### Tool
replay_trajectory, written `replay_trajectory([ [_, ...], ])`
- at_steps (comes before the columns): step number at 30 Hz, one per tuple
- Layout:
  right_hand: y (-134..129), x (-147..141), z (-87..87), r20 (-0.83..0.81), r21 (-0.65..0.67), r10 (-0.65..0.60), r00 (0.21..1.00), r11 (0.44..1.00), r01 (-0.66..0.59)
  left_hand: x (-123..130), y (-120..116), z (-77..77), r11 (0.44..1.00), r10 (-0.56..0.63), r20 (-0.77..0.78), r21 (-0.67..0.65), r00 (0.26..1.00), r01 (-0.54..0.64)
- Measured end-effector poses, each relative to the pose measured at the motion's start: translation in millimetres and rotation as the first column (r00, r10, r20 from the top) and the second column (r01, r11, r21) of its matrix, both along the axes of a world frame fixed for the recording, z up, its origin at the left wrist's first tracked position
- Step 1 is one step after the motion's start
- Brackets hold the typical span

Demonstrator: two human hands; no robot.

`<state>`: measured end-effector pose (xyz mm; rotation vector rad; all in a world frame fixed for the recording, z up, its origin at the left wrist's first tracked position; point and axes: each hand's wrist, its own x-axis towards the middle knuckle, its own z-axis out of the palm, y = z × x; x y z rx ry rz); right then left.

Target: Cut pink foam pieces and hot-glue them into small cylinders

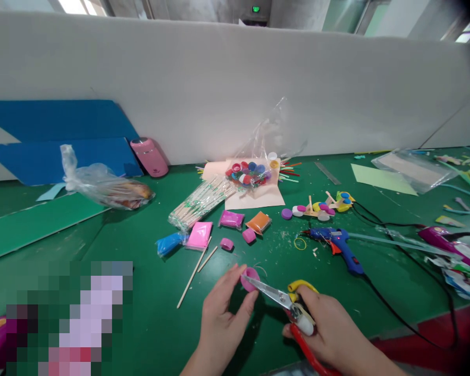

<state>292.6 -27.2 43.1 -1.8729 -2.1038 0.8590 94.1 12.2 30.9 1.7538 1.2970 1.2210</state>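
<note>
Between the fingertips and thumb of my left hand (229, 313) is a pink bottle cap (250, 275), its hollow side facing me. My right hand (325, 324) grips a pair of scissors (276, 295) with one yellow handle and one red handle. The blade tips reach into the cap's opening, and the handles are spread. Further back on the green table (141, 292) lie two pink caps (227, 244), with wooden sticks (194, 271) to their left. Pink (199, 235), magenta (231, 219), orange (259, 223) and blue (169, 243) clay packets lie behind.
A blue glue gun (339, 245) with a trailing black cord (399, 329) lies to the right. Behind it sit joined colourful caps (321, 209). A bag of bottle caps (250, 172), bundled sticks (199, 201) and a pink flask (151, 156) stand before the white partition (203, 89).
</note>
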Motion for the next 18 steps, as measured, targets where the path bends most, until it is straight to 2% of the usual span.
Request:
replay_trajectory([
  [3, 1.0, 3.0, 1.0, -0.073, -0.014, -0.041, 0.996, 0.999, 0.040, 0.8, 1.5, 4.0, 0.981, 0.009, 0.208, -0.193, 0.978, 0.032],
  [6, 2.5, 9.2, 2.1, -0.127, -0.026, -0.081, 0.989, 0.997, 0.078, 1.6, 4.6, 9.5, 0.911, 0.095, 0.399, -0.405, 0.912, 0.083],
  [8, 2.9, 12.6, 3.7, -0.121, -0.027, -0.080, 0.989, 0.997, 0.077, 2.7, 6.0, 12.8, 0.861, 0.159, 0.466, -0.496, 0.870, 0.109],
  [11, 2.1, 13.9, 8.1, -0.102, -0.053, -0.064, 0.993, 0.997, 0.059, 5.3, 7.0, 16.3, 0.832, 0.212, 0.514, -0.541, 0.831, 0.123],
  [18, 0.6, 9.4, 13.5, -0.089, -0.076, -0.051, 0.995, 0.996, 0.044, 9.1, 8.0, 19.7, 0.826, 0.235, 0.526, -0.551, 0.818, 0.117],
])
